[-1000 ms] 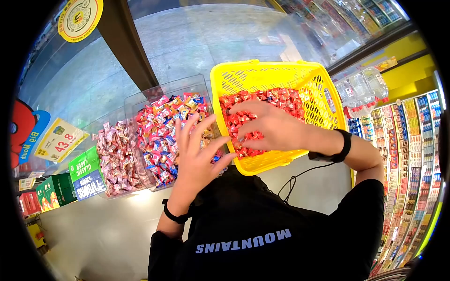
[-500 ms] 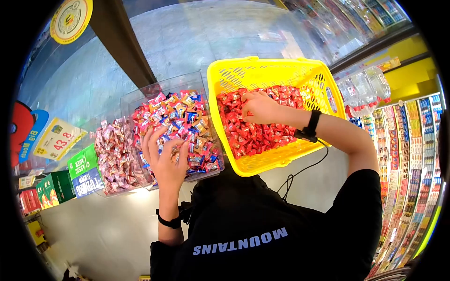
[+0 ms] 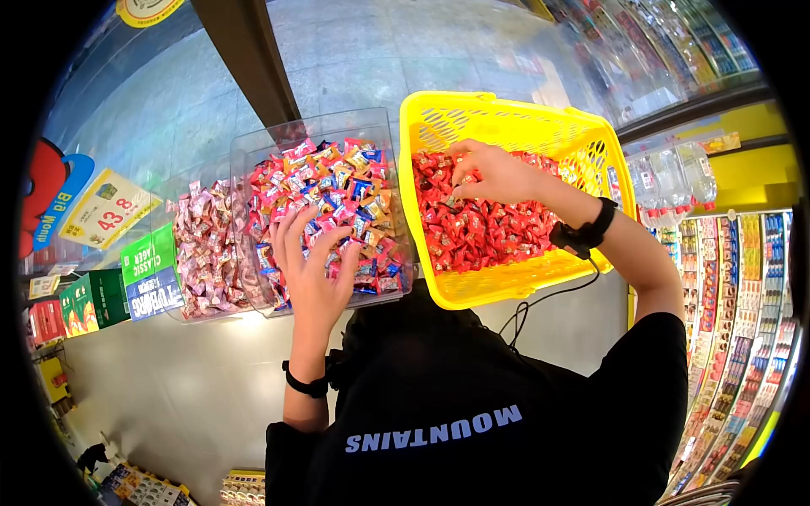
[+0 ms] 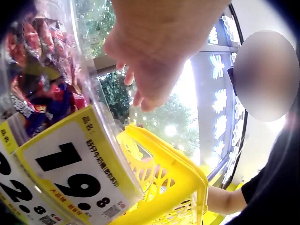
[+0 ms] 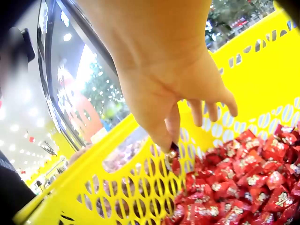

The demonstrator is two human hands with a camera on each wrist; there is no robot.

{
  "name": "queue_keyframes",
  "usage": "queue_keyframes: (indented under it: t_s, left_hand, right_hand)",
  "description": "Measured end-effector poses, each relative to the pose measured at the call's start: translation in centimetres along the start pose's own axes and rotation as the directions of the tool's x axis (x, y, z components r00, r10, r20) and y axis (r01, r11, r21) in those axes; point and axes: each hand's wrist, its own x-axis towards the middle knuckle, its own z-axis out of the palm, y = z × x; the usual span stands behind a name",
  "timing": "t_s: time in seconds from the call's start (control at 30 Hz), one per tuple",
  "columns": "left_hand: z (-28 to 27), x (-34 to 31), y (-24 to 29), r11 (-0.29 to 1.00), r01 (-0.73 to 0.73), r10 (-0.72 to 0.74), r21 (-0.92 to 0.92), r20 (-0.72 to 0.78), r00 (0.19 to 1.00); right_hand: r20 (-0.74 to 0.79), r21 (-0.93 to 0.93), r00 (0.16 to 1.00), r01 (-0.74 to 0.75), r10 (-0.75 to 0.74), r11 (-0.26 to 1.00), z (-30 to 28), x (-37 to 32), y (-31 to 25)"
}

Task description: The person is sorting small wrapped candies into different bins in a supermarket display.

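My right hand (image 3: 502, 173) is inside the yellow basket (image 3: 519, 291), over a heap of red wrapped candies (image 3: 481, 232). In the right wrist view its thumb and index finger pinch one dark-red wrapped candy (image 5: 174, 157), raised near the perforated basket wall, while the other fingers stick out loosely. My left hand (image 3: 316, 266) hovers with spread, slightly bent fingers over the near part of a clear bin (image 3: 363, 122) of mixed pink, blue and gold wrapped candies (image 3: 337, 181). From the left wrist view that hand's fingers (image 4: 129, 77) hang loosely beside the bin, with no candy showing between them.
Left of the mixed bin, pale pink candies (image 3: 211, 253) fill another clear bin. Price cards (image 4: 79, 168) front the bins. Green and blue beer cartons (image 3: 152, 274) stand farther left. Bottled water (image 3: 671, 177) is behind the basket's right side, and a black cable (image 3: 548, 295) hangs before it.
My left hand went left and down from beside the basket to the mixed candy bin. The right hand dipped into the red candies, then rose slightly with one pinched. The head view shifted a little.
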Motion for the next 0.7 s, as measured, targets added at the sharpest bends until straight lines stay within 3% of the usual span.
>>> queue_keyframes:
  t_s: [0.27, 0.37, 0.5, 0.53, 0.63, 0.7]
  left_hand:
    - [1.1, 4.6, 5.5, 0.95, -0.233, 0.257, -0.207, 0.099, 0.961]
    - [2.6, 4.2, 5.7, 0.955, -0.267, 0.28, -0.132, 0.095, 0.955]
    - [2.5, 3.8, 4.6, 0.982, -0.177, 0.178, -0.068, 0.017, 0.984]
    - [1.8, 3.7, 4.7, 0.991, -0.12, 0.12, -0.053, -0.009, 0.993]
    - [1.2, 1.9, 1.5, 0.999, -0.029, 0.031, 0.041, -0.055, 0.998]
    - [0.5, 0.8, -0.1, 0.993, 0.006, -0.005, 0.114, -0.013, 1.0]
  right_hand:
    - [-0.178, 0.241, 0.951, 0.292, -0.254, 0.926, -1.3, -4.0, -8.2]
    - [-0.188, 0.232, 0.933, 0.345, -0.306, 0.909, -0.9, -3.9, -8.1]
    - [-0.18, 0.03, 0.945, 0.283, -0.273, 0.959, 0.1, -2.7, -4.4]
    - [-0.152, -0.036, 0.946, 0.285, -0.287, 0.958, 0.7, -2.0, -2.5]
    - [0.032, -0.241, 0.992, 0.128, -0.124, 0.962, 1.9, -1.0, 0.5]
    - [-0.022, -0.324, 0.995, 0.086, -0.099, 0.942, 4.0, 0.1, 2.2]
